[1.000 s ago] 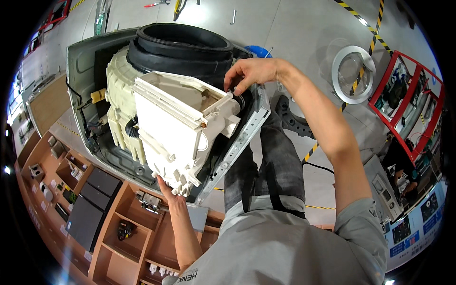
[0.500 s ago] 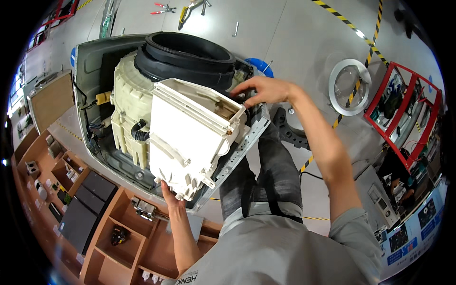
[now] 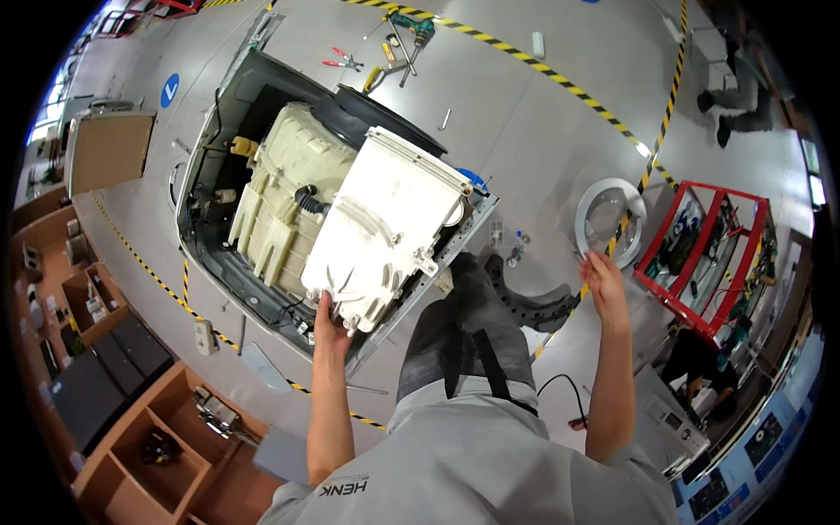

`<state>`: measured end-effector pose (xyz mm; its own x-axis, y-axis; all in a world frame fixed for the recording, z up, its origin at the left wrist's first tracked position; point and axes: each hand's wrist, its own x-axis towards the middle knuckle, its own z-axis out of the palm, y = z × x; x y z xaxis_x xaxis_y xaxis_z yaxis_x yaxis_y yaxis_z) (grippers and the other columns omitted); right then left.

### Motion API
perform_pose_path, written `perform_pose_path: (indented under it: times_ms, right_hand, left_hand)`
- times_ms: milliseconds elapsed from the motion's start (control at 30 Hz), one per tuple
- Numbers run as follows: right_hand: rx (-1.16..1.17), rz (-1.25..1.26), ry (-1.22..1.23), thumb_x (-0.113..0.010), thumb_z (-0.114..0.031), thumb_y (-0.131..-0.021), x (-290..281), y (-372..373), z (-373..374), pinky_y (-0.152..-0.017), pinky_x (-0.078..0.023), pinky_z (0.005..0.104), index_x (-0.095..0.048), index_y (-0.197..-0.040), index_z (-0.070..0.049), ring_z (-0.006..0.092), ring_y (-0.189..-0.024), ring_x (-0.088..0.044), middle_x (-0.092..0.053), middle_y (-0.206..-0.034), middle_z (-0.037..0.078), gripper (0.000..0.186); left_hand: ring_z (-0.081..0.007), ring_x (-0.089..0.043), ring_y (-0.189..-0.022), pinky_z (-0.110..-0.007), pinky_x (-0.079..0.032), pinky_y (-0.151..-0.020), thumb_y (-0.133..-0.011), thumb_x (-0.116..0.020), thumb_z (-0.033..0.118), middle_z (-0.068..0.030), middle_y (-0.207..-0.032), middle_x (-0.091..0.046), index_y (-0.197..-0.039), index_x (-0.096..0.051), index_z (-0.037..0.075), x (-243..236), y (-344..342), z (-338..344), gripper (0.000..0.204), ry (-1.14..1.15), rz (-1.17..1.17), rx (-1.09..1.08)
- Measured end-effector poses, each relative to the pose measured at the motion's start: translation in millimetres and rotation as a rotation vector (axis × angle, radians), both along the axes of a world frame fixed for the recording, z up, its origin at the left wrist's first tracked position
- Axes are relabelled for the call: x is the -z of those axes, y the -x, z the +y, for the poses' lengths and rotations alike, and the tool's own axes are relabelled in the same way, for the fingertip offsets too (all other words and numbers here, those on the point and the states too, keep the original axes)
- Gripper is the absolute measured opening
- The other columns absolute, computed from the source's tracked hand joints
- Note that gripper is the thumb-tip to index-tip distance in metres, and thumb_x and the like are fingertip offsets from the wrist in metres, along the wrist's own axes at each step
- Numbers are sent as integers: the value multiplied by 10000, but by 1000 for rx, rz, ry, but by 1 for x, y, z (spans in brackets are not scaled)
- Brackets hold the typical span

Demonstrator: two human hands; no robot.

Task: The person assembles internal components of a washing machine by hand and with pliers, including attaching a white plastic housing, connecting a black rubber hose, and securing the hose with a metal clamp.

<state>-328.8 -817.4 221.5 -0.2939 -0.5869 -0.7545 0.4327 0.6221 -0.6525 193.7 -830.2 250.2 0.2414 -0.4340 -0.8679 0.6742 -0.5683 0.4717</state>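
Observation:
A white plastic detergent dispenser housing (image 3: 376,210) lies tilted on the opened washing machine (image 3: 254,70), over its cream tub (image 3: 284,188). My left hand (image 3: 329,328) grips the lower end of that housing, thumb on top and the other fingers largely hidden beneath. A black ribbed hose (image 3: 310,199) sits at the housing's side. Behind the housing shows the black rubber door seal (image 3: 385,118). Well away from the machine, my right hand (image 3: 602,278) is raised with its fingers loosely apart, and I see nothing in it. Below the round door ring (image 3: 584,219), it appears nearest to that.
Pliers (image 3: 343,59), a green drill (image 3: 416,31) and other tools lie on the floor beyond the machine. A dark curved counterweight (image 3: 534,302) rests by my legs. At right stands a red-framed tool cart (image 3: 674,302); brown shelving (image 3: 175,420) fills the lower left.
My right hand has left the dispenser housing's upper edge and swung out to the right. My left hand still holds the lower end. The view has shifted, and the housing's open top is turned away.

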Motion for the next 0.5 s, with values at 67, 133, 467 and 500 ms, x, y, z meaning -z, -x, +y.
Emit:
perform_pose_path:
  times_ms: [67,133,467,500]
  right_hand:
    - [33,9,-9,-617,-235,-899,-18,15,29,-729,-486,271,-592,-1023,-20,142,-781,-600,-622,-882,56,249]
    - [74,3,-10,-613,-243,-902,-32,26,50,-724,-486,275,-594,-1026,-25,148,-773,-601,-623,-874,57,251]
    - [129,-67,-5,-604,-210,-911,-54,88,26,-740,-487,304,-615,-996,-25,170,-777,-606,-640,-846,66,204]
    - [119,-70,-30,-604,-206,-911,-52,97,16,-740,-488,301,-616,-991,-29,166,-776,-606,-640,-844,61,195]
  left_hand:
    - [-315,-510,-1185,-483,-423,-1001,-907,-559,402,-136,-1309,-513,-1316,-444,48,10,-4,4,553,67,55,-1]
    - [-318,-511,-1185,-490,-418,-1005,-906,-559,400,-144,-1296,-523,-1285,-476,36,12,1,1,532,66,109,-69]
    - [-310,-531,-1144,-484,-426,-991,-867,-619,388,-144,-1239,-547,-1236,-503,28,3,18,-12,528,74,196,-231]
    - [-310,-528,-1150,-485,-422,-995,-870,-614,390,-142,-1244,-543,-1243,-496,30,-3,24,-14,532,53,187,-265]
